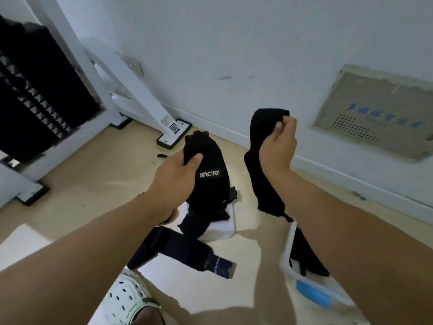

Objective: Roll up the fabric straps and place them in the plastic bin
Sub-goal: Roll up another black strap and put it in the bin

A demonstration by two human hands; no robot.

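Observation:
My left hand (178,174) grips the top of a black fabric strap (210,184) with a white logo patch; it hangs down over a white block on the floor. My right hand (280,143) pinches the upper end of a second black strap (259,165), which dangles in the air beside my forearm. A third black strap (187,250) lies flat on the floor below my left arm. The clear plastic bin (287,252) with a blue clip sits at the lower right, partly hidden by my right arm, with dark fabric (304,254) inside.
A white block (225,228) rests on the tan floor under the left strap. A white metal frame (145,99) with black feet stands at the back left against the wall. My white perforated shoe (128,299) is at the bottom edge.

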